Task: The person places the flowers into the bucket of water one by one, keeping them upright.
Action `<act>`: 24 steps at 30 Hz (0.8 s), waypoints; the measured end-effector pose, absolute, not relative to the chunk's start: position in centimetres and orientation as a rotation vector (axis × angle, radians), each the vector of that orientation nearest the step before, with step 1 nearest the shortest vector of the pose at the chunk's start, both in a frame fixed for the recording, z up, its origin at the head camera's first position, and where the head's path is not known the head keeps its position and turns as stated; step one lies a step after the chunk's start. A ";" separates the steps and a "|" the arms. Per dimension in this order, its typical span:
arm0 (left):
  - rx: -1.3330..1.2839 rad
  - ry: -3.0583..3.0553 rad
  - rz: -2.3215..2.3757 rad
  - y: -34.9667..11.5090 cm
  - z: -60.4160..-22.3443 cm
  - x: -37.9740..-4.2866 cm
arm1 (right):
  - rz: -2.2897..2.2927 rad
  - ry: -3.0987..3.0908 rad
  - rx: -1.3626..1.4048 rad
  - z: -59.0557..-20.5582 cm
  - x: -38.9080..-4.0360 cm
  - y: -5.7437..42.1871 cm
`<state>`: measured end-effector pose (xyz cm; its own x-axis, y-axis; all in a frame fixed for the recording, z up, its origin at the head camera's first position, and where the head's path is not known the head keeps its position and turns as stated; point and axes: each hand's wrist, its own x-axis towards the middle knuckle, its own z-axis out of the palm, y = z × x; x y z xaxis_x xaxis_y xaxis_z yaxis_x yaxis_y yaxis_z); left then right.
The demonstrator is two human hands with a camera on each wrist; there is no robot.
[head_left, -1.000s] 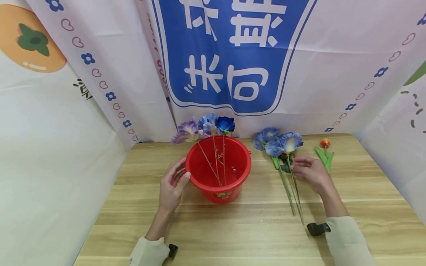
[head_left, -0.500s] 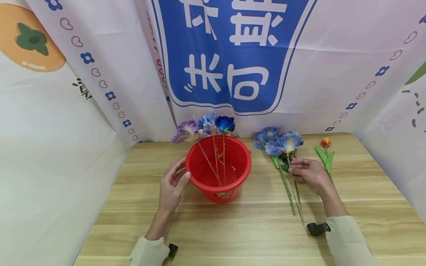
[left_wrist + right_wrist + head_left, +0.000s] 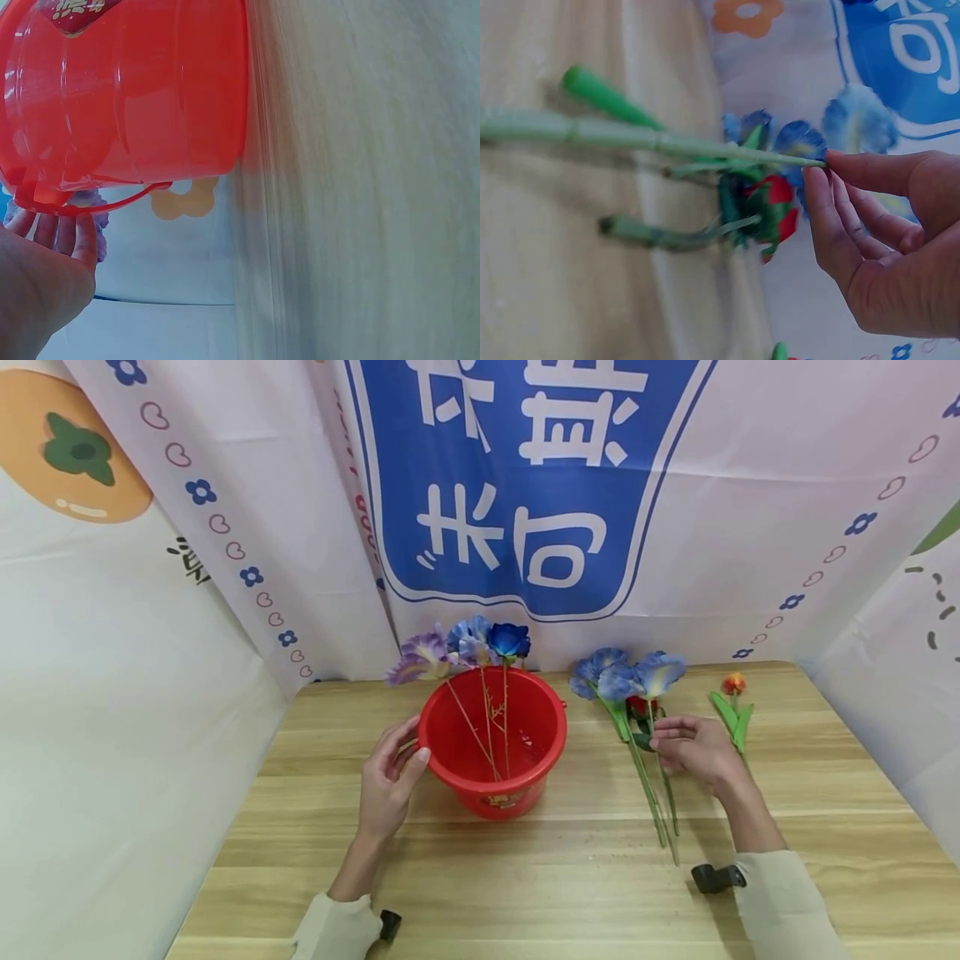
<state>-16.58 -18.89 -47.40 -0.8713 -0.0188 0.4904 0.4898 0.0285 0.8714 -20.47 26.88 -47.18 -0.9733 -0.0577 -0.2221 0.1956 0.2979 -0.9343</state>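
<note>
A red plastic bucket [image 3: 493,735] stands upright on the table, with a purple iris [image 3: 424,656], a blue-and-lilac iris [image 3: 471,639] and a dark blue rose [image 3: 510,641] leaning in it. My left hand [image 3: 386,783] holds the bucket's left rim; in the left wrist view its fingers [image 3: 66,234] meet the rim beside the hanging handle [image 3: 124,201]. My right hand [image 3: 699,750] pinches the green stem [image 3: 705,146] of a blue iris [image 3: 660,673] between thumb and fingertips. That flower is slightly raised over more blue irises [image 3: 603,670] and a red rose [image 3: 776,206].
An orange-red tulip [image 3: 733,683] with green leaves lies right of my right hand. The wooden table [image 3: 525,893] meets a printed white cloth [image 3: 720,543] at the back and sides. Dark wrist mounts [image 3: 716,877] sit at both sleeves.
My right thumb and fingers have closed on the iris stem. Its bloom has lifted and tilted a little, and the stem end has shifted slightly left. Bucket and left hand stay put.
</note>
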 end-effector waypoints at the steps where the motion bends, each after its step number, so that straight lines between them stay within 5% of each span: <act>1: -0.480 -1.948 -1.901 -18.9 -47.4 -16.6 | -1.755 2.361 0.124 -46.9 -20.4 26.8; 24: -0.466 -1.939 -1.916 -18.8 -47.3 -16.6 | -2.069 2.440 -0.075 -37.5 -20.5 20.0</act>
